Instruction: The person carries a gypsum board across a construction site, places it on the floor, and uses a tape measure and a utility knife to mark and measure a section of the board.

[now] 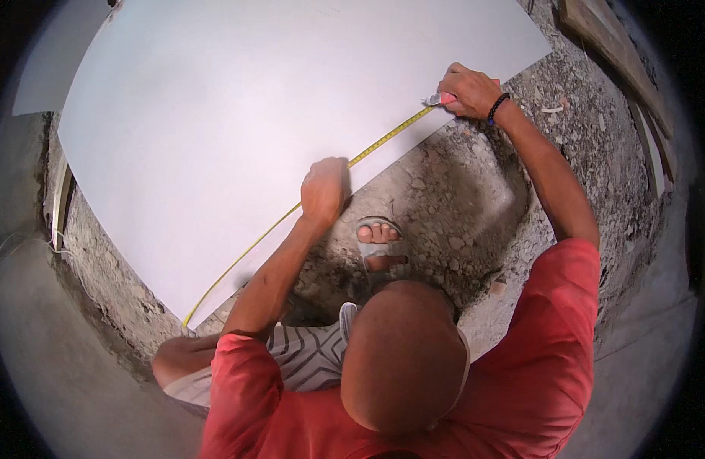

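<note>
A large white sheet (203,132) lies before me with one straight edge towards me. Along that edge runs a yellow tape measure blade (392,133), from the sheet's near left corner, under my left hand, up to my right hand. My left hand (325,188) is closed over the blade around its middle, resting on the sheet. At the upper right, my right hand (470,92) grips a red utility knife (448,98), its silver tip pointing left over the sheet beside the blade. Whether the tape's case is also in that hand is hidden.
Rubble and broken soil (450,229) cover the ground beneath and beside the sheet. Wooden boards (616,57) lie at the upper right. Another pale panel (48,63) is at the upper left. A sandalled foot (381,241) stands close to the sheet's edge.
</note>
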The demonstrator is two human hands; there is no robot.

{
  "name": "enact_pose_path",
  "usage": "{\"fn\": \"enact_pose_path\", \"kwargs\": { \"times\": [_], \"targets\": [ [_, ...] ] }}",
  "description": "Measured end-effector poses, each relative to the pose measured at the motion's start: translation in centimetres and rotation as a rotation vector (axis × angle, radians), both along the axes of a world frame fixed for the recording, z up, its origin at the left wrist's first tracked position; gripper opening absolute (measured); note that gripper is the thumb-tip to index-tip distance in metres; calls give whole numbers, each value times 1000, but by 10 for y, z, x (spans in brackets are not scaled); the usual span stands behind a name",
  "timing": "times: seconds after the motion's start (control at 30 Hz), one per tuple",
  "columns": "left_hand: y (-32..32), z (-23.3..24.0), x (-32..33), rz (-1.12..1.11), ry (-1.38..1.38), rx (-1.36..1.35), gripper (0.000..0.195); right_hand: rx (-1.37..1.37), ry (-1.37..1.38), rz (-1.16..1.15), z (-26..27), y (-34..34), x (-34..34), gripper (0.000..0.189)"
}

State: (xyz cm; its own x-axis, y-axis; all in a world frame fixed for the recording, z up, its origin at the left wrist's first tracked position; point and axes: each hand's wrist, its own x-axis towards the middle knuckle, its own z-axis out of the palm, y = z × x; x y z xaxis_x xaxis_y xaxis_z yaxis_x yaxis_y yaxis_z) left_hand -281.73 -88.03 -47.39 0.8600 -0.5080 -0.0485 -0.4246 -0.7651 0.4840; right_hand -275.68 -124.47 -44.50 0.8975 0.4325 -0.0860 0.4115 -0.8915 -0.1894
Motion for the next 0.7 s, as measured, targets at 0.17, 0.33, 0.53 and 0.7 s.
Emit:
{"fn": "enact_pose_path", "kwargs": {
  "times": [0.17,0.33,0.53,0.7],
  "targets": [
    [57,24,14,115,44,62,24,-105,244,38,52,37,39,13],
    [138,61,49,35,112,100,27,-38,209,61,91,74,60,10],
    [234,105,30,-55,227,334,27,-97,404,266,102,112,89,19],
    [330,141,-8,11,356,300,27,-65,692,154,116,109,72,20]
  ]
}}
